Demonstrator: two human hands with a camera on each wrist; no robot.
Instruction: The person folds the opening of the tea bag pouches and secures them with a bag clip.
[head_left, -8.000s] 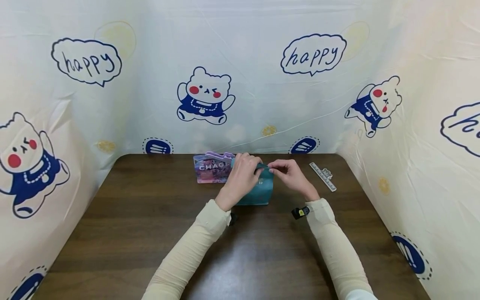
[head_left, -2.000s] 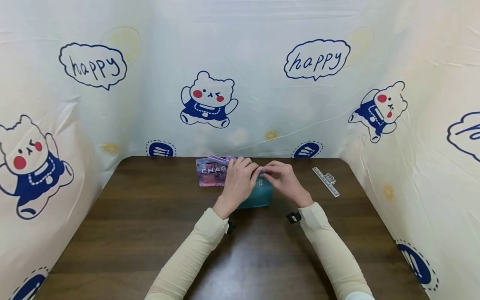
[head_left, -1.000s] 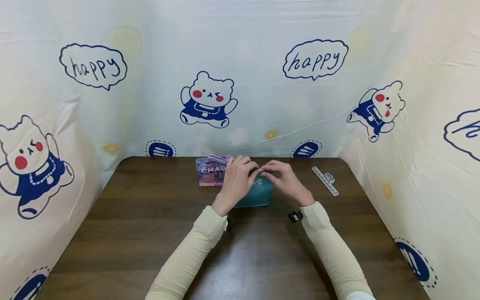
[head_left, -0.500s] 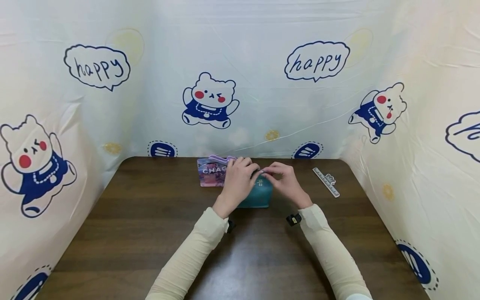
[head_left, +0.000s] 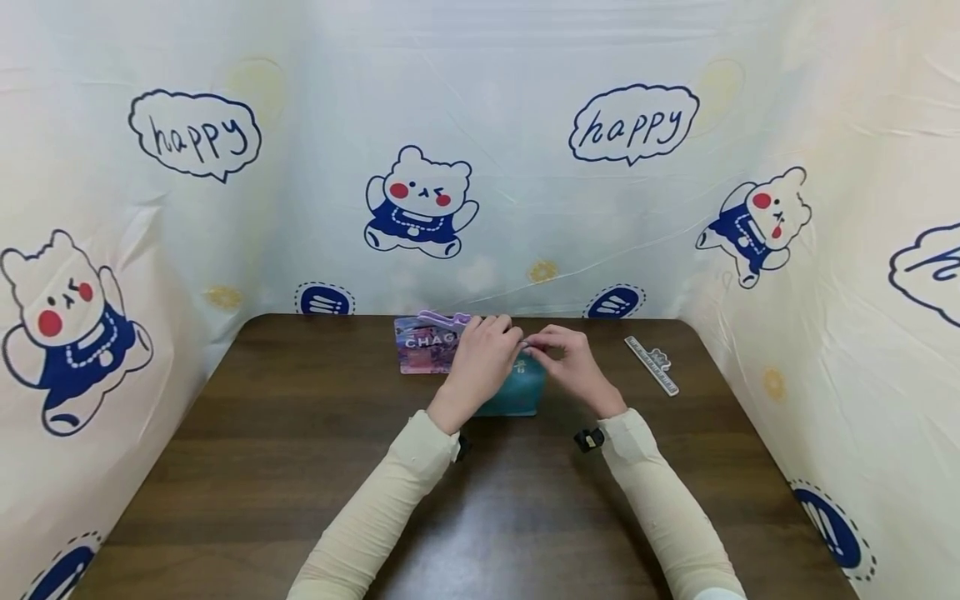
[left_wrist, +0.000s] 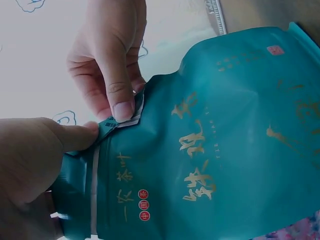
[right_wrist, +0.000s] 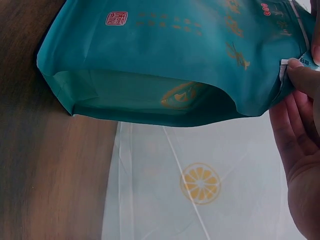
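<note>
A teal tea pouch (head_left: 517,392) with gold Chinese characters stands at the back middle of the table. In the left wrist view, its top end is creased near a pale band, with a small folded flap (left_wrist: 131,119) at the edge. My right hand (head_left: 573,360) pinches this flap between thumb and fingers. Close beside it, the left hand (head_left: 483,358) grips the pouch's top, its thumb (left_wrist: 77,136) pressing at the edge. The right wrist view shows the pouch's gusseted bottom (right_wrist: 150,97) and the right thumb (right_wrist: 305,77) on the flap.
Left of the pouch lies a pink and purple packet (head_left: 423,346) with a lilac clip (head_left: 442,317) at its top, partly behind the left hand. A white ruler-like strip (head_left: 651,365) with a cloud-shaped tab lies to the right. Printed cloth (head_left: 495,275) borders the table.
Compared with eight seconds ago, my hands are closer together at the pouch's top, and its top edge is mostly covered. Over the last second, the left hand's fingers shifted slightly; the pouch stays in place.
</note>
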